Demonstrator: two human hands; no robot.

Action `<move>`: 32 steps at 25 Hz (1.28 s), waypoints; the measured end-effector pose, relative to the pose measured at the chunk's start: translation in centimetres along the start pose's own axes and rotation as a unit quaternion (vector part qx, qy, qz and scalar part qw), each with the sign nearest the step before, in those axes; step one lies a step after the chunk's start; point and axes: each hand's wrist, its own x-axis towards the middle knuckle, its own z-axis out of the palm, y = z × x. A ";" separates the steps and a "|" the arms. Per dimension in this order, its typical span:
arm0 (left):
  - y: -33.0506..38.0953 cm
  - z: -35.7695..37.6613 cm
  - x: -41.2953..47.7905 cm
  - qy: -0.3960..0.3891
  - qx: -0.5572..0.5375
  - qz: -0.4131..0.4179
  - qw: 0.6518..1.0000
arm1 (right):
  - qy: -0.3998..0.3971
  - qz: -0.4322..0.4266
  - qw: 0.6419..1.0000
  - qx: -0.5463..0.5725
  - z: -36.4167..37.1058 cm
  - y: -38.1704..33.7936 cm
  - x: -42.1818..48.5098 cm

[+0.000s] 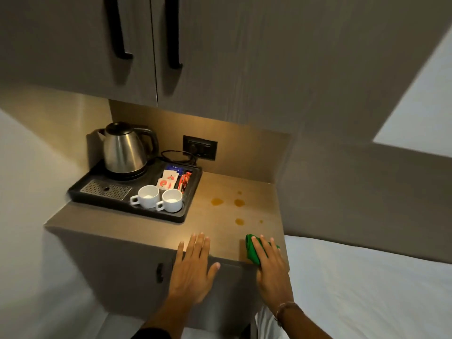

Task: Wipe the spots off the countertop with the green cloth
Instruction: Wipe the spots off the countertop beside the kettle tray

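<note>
Green cloth (250, 250) lies bunched at the front-right edge of the countertop (146, 223), pressed under the straight fingers of the right hand (270, 265); amber spots (217, 201) lie just beyond it; left hand (193, 267) rests flat, fingers extended, on the front edge; kettle tray (80, 192) stands rear left.

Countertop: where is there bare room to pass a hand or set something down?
Bare: the front strip between the tray and the countertop edge, left of the left hand; also the right half behind the spots, up to the back wall. Crowded: the left rear, filled by the tray.
</note>
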 end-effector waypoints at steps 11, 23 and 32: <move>-2.8 3.3 14.2 -0.063 -0.020 0.035 0.997 | -0.083 0.017 0.995 -0.049 3.2 1.8 9.4; -3.5 5.6 14.0 0.009 -0.068 0.030 0.997 | -0.079 -0.009 0.997 -0.007 3.0 9.4 11.9; -3.3 5.8 13.9 0.021 -0.068 0.023 0.997 | -0.293 -0.152 0.940 -0.088 3.9 10.0 12.4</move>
